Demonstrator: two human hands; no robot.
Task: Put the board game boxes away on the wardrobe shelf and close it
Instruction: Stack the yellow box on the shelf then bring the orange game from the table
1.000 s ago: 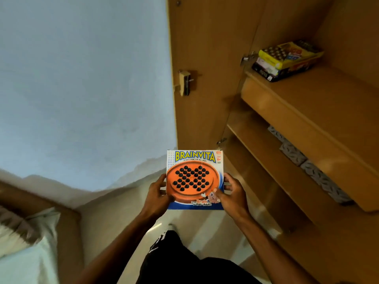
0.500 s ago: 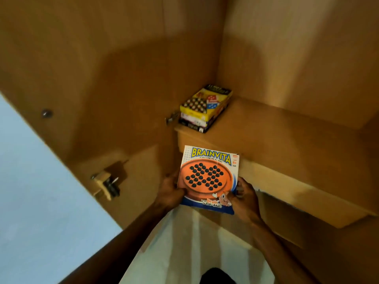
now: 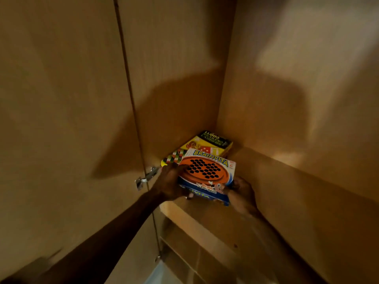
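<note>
The blue and orange Brainvita box (image 3: 207,173) is over the left end of the wooden wardrobe shelf (image 3: 276,199), overlapping the front of a stack topped by a yellow Ludo box (image 3: 207,143). My left hand (image 3: 170,184) grips the Brainvita box by its left edge. My right hand (image 3: 242,194) holds its right front corner. Whether the box rests on the stack or is just above it I cannot tell. The lower boxes of the stack are mostly hidden.
The open wardrobe door (image 3: 61,119) stands at the left, with a metal hinge (image 3: 146,178) beside my left hand. The wardrobe's back wall (image 3: 287,89) rises behind the shelf. A lower shelf (image 3: 184,249) shows beneath.
Both hands have lifted the Brainvita box from below the shelf edge up and forward over the shelf, onto the front of the stacked boxes. The view has moved closer into the wardrobe.
</note>
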